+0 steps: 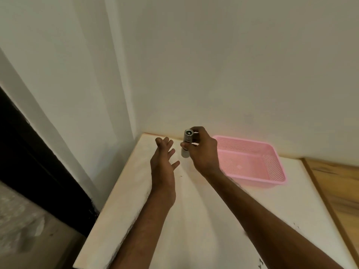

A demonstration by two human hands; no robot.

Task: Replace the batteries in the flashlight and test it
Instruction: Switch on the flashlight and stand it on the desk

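Observation:
My right hand (204, 152) grips a small silver flashlight (186, 141) upright above the white table, its round upper end facing the camera. The fingers wrap the barrel and the thumb rests on its lower part. Just left of the flashlight, my left hand (163, 164) hovers with fingers spread and palm turned toward it, holding nothing. No batteries show in view.
A pink perforated plastic basket (272, 171) sits on the white table (194, 220) right of my hands, near the wall. A wooden surface (338, 187) adjoins the table on the right. The table's left edge drops off beside a dark gap and the corner wall.

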